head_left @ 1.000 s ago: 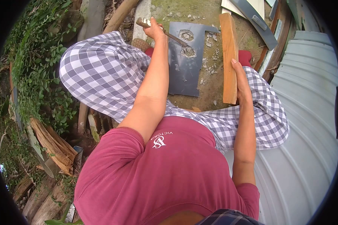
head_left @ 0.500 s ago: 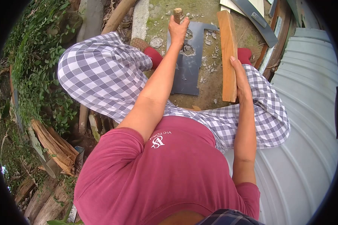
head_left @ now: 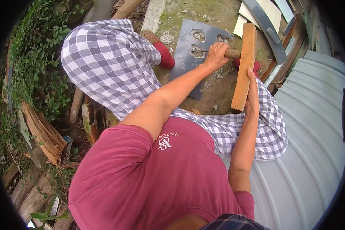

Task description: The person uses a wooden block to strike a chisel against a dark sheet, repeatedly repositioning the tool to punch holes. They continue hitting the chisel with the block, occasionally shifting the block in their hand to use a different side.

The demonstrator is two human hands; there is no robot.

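Note:
My left hand (head_left: 217,56) is closed round a chisel-like tool, whose wooden handle (head_left: 232,53) points right and whose thin metal shaft reaches left. The shaft's tip is at the lower of two jagged holes in a dark grey sheet (head_left: 183,63) on the ground. My right hand (head_left: 252,90) grips a long wooden block (head_left: 245,63) near its lower half, thumb along its edge. The block stands beside the handle's end; whether they touch I cannot tell.
Grey chips and a mossy slab (head_left: 214,9) surround the sheet. My red-socked foot (head_left: 165,55) is beside its left edge. Boards and grey strips (head_left: 262,19) lie at the upper right, above corrugated metal (head_left: 306,115). Split wood (head_left: 46,134) and plants are at the left.
My left hand has moved right and tilted the tool over, its handle now pointing right. The wooden block has tilted slightly, and the sheet appears turned in view.

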